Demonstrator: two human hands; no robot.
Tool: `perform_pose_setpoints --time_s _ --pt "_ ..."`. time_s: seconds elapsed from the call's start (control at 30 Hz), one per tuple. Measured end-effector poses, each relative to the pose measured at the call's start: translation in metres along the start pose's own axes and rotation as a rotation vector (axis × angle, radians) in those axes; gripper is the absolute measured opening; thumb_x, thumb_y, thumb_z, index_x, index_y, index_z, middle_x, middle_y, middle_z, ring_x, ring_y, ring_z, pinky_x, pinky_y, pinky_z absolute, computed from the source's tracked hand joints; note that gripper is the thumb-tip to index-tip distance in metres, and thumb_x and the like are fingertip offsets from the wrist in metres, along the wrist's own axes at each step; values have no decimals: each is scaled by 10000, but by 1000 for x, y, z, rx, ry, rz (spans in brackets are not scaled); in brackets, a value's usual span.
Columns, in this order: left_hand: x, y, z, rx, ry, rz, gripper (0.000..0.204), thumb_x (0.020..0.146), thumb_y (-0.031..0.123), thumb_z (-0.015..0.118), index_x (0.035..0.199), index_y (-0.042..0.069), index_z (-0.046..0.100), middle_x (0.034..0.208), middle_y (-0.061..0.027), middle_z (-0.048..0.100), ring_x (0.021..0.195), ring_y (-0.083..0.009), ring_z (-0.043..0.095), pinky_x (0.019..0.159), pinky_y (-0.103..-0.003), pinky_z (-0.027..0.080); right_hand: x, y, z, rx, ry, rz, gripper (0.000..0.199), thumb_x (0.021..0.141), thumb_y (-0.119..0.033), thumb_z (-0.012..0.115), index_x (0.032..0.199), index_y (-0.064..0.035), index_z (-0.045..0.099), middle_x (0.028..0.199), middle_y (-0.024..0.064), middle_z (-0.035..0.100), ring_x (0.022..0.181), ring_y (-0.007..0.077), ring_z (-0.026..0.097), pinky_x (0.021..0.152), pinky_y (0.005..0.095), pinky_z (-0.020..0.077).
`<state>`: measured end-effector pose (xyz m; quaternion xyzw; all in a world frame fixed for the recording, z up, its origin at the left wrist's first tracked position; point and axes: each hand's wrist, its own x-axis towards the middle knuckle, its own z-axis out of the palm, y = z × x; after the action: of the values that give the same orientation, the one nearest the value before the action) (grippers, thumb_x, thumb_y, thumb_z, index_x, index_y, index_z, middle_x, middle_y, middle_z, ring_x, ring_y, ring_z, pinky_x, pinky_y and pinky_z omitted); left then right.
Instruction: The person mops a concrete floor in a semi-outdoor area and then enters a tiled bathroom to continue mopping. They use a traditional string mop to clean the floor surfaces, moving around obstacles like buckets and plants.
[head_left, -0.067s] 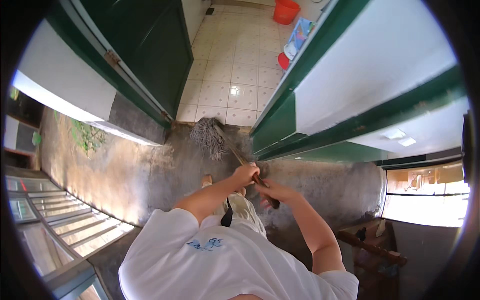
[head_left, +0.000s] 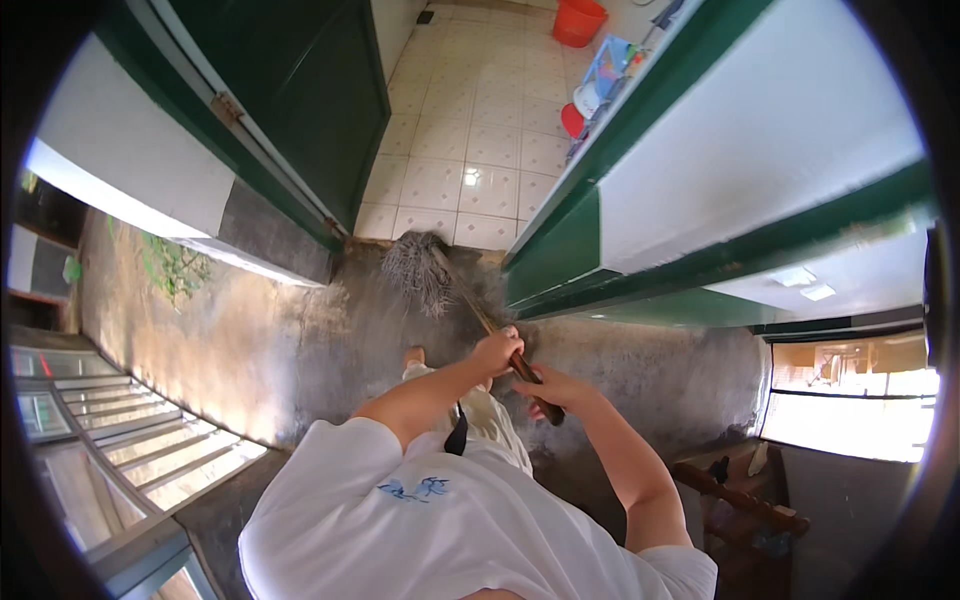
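Grey concrete floor runs up to a green door and a white tiled floor beyond. Broom: bristles down on the concrete at the threshold, handle slanting back. Left hand fingers wrapped round the handle; right hand curled round it just below.

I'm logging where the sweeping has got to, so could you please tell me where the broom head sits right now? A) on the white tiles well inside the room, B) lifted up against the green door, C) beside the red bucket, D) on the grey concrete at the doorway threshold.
D: the broom head rests on the grey concrete just short of the white tiles, with both hands on the handle.
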<state>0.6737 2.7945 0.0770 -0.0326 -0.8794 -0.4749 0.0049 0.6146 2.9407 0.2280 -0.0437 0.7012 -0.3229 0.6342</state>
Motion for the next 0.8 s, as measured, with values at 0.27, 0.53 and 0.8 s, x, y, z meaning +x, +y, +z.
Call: perform_pose_setpoints --time_s 0.27,0.53,0.8 --pt "-36 -73 30 -1246 144 -1364 208 835 221 552 961 60 517 905 -144 591 745 -315 608 580 -439 550 53 87 61 -154 166 163 167 740 -83 643 727 -13 492 518 59 498 400 154 493 378 304 397" --pt "-48 -91 -7 -1297 -28 -1253 308 755 126 669 981 55 471 782 -94 619 619 -220 637 523 -373 553 65 50 101 -85 255 178 215 710 -94 599 856 18 487 534 87 510 429 184 533 408 324 410" --pt "23 -226 -88 -876 167 -1016 364 757 256 681 1023 70 517 773 -62 587 644 -195 608 504 -340 520 210 -49 100 415 185 53 89 749 -53 591 785 -19 518 535 60 506 404 155 480 394 299 392"
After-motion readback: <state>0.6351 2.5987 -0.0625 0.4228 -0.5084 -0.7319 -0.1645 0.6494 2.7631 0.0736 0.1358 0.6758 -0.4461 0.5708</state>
